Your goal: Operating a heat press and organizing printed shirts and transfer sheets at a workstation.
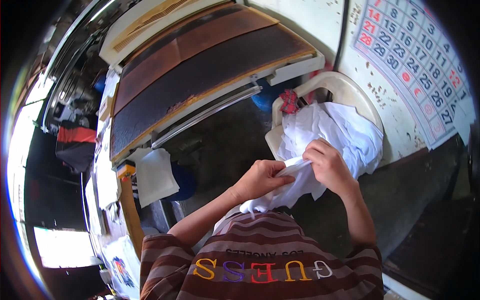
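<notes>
Both hands pinch one piece of white cloth [270, 201] in front of my chest. My left hand [261, 179] has its thumb and fingers closed on a bunched fold. A little farther right and higher, my right hand [326, 164] grips the same edge, so a short stretch of fabric runs between them. The rest of the cloth hangs down toward my lap. Just beyond my right hand, a heap of white cloth [345, 132] fills the seat of a cream plastic armchair [345, 80]. Whether the held piece joins that heap cannot be made out.
A large table-like machine [210, 75] with a dark, brown-edged bed and metal bar stands ahead left. Red plaid fabric [289, 101] lies on the chair's arm. White sheets [156, 175] hang at the machine's near corner. A calendar [412, 60] is on the right wall.
</notes>
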Motion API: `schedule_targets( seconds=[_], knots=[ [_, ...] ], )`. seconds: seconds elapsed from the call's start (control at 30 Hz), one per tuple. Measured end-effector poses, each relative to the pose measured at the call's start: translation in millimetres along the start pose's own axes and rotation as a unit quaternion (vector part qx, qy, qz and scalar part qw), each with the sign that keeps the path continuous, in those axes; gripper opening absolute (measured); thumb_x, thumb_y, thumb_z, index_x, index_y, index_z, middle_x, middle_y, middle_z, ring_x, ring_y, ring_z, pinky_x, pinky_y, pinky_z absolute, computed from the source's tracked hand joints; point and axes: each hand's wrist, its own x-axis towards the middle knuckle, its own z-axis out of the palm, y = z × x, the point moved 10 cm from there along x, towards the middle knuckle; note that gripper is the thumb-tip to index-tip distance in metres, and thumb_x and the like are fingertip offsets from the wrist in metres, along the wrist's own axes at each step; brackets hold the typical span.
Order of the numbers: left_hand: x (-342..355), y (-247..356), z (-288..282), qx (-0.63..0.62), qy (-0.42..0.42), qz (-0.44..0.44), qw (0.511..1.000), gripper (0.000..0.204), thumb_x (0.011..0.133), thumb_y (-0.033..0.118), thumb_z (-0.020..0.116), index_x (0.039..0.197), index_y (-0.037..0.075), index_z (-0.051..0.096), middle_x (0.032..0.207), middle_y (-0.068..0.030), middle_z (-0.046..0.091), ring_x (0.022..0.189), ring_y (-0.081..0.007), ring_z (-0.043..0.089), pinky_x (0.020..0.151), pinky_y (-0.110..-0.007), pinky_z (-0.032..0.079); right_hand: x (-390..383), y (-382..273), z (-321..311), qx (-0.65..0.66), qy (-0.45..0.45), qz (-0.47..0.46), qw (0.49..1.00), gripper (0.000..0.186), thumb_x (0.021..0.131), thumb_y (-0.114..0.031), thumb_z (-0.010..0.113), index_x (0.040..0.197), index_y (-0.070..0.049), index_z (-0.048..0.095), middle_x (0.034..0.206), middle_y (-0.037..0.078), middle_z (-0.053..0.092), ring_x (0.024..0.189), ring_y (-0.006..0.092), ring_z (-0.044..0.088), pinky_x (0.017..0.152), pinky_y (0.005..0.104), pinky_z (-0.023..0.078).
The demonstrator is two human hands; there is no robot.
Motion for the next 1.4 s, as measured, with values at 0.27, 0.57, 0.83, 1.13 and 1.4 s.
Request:
schedule_targets(
  seconds=[0.27,0.57,0.83,1.13,1.4],
  knots=[
    [-18.2,-29.3,-18.1,-0.415,0.065,-0.061,0.905,0.024,0.088,0.024,0.051,0.09,0.001,0.059,0.077,-0.0059,0.061,0.068,-0.0128,0.061,0.065,-0.028,0.053,46.0,-54.4,-6.8,-0.02,0.174,-0.053,0.983,0.022,0.067,0.009,0.055,0.086,-0.001,0.056,0.086,0.01,0.054,0.08,0.0274,0.054,0.067,0.0346,0.044],
    [-26.3,-37.8,-51.4,-0.472,0.209,-0.019,0.856,0.027,0.085,0.025,0.055,0.08,0.0,0.061,0.073,-0.0072,0.061,0.062,-0.0113,0.059,0.055,-0.024,0.049,36.7,-74.5,29.0,-0.012,0.146,-0.049,0.988,0.023,0.062,0.002,0.068,0.082,-0.001,0.058,0.079,0.009,0.054,0.071,0.0243,0.054,0.062,0.0327,0.045],
    [-34.3,-40.7,-65.9,-0.512,0.248,-0.012,0.822,0.032,0.086,0.03,0.053,0.089,-0.001,0.059,0.079,-0.0108,0.061,0.071,-0.0168,0.061,0.067,-0.03,0.051,49.6,-76.8,33.8,-0.01,0.159,-0.069,0.985,0.013,0.069,0.004,0.061,0.082,0.001,0.057,0.079,0.01,0.055,0.07,0.0255,0.055,0.059,0.0334,0.045],
    [-52.9,-58.9,-84.8,-0.367,0.277,0.059,0.886,0.021,0.087,0.021,0.052,0.081,0.002,0.059,0.077,-0.0047,0.061,0.07,-0.013,0.06,0.069,-0.029,0.051,52.5,-33.0,73.1,0.321,0.072,0.173,0.929,0.009,0.083,-0.007,0.054,0.079,0.001,0.054,0.073,0.002,0.055,0.065,0.007,0.048,0.058,0.0201,0.039],
    [-198.9,-179.6,-211.6,-0.607,0.451,0.16,0.634,0.024,0.084,0.019,0.041,0.094,0.001,0.054,0.091,-0.0135,0.059,0.086,-0.0258,0.058,0.078,-0.04,0.048,-43.6,184.3,70.0,0.654,0.22,0.305,0.657,0.024,0.08,-0.008,0.046,0.095,0.005,0.059,0.09,0.013,0.062,0.079,0.0228,0.061,0.072,0.0359,0.051]
  ],
)
